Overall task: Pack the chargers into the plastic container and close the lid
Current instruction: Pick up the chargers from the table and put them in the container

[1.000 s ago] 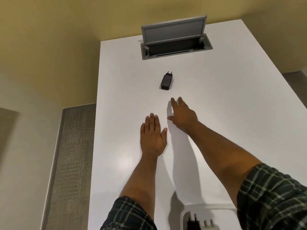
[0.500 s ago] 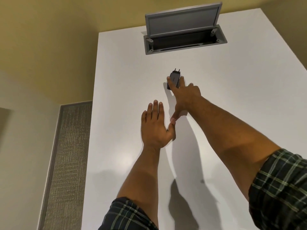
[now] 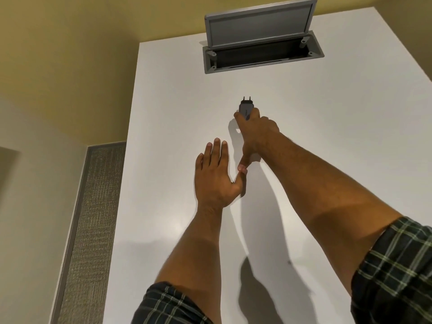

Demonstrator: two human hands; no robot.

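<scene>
The right hand [image 3: 256,133] has reached a bit farther since a moment ago, and its fingers [image 3: 253,113] now wrap the sides of the charger [image 3: 246,108], where before they only touched its near end. The left hand [image 3: 216,175] has stayed flat on the table [image 3: 350,148], fingers spread wide, holding nothing, its thumb touching the right thumb. The charger is a small dark box with smooth sides and two round pins that point away from the person. I cannot tell if it has left the table. It sits in the middle of the table, nearer the far end, just this side of the gray hatch [image 3: 263,46]. The hatch is a long metal slot with its flat lid tipped up. The table is white, smooth and a little shiny, with straight edges and lots of bare room around the charger. Left of the table lies a rough gray strip of carpet [image 3: 93,218]. Both sleeves [image 3: 397,272] are dark plaid cloth.
</scene>
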